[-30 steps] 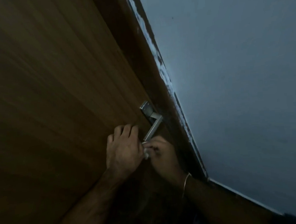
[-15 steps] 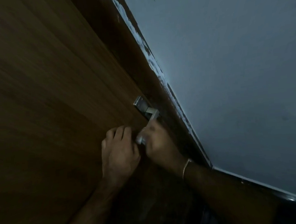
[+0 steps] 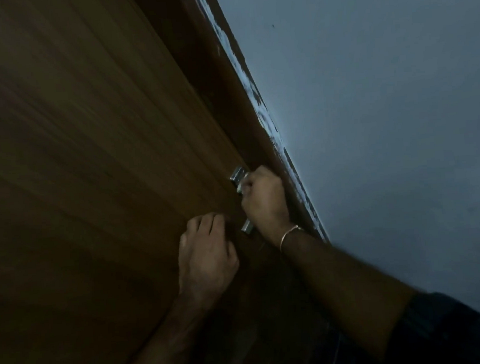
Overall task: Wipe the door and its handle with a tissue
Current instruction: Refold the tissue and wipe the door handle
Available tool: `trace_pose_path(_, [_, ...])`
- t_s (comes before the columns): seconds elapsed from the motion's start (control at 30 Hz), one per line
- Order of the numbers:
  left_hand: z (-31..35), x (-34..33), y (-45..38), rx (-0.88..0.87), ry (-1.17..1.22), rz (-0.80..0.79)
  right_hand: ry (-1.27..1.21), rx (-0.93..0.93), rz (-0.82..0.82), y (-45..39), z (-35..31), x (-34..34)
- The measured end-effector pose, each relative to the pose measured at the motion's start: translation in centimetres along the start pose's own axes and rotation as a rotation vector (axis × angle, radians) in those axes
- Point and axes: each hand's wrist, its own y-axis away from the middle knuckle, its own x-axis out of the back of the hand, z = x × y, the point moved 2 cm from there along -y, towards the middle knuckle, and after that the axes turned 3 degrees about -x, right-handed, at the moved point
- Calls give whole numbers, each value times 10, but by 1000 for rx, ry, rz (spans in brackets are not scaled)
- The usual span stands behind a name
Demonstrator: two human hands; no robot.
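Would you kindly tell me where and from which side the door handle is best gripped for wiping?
Grip the lever bar of the door handle, wrapping from the frame side as the right hand does. The bar is a slim straight lever standing off the door, so fingers likely close round it; its free end shows below the fist.

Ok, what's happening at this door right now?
A person is cleaning the metal lever handle of a brown wooden door. The right hand, with a thin bangle at the wrist, is curled around the lever near its mounting plate; the lever's free end shows below the hand. Any tissue in that grip is hidden. The left hand rests with fingers on the door face beside the handle. A pale blue-grey wall lies to the right.
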Motion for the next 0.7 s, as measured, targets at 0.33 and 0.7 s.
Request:
trace_pose_path(0.33, [-3,-2,-4,17,47,40,-32,87,97,-23,-5,-4])
trace_pose_path(0.7, [-1,-4,-2,48,61,59,-263,-32,157,-16,-5,26])
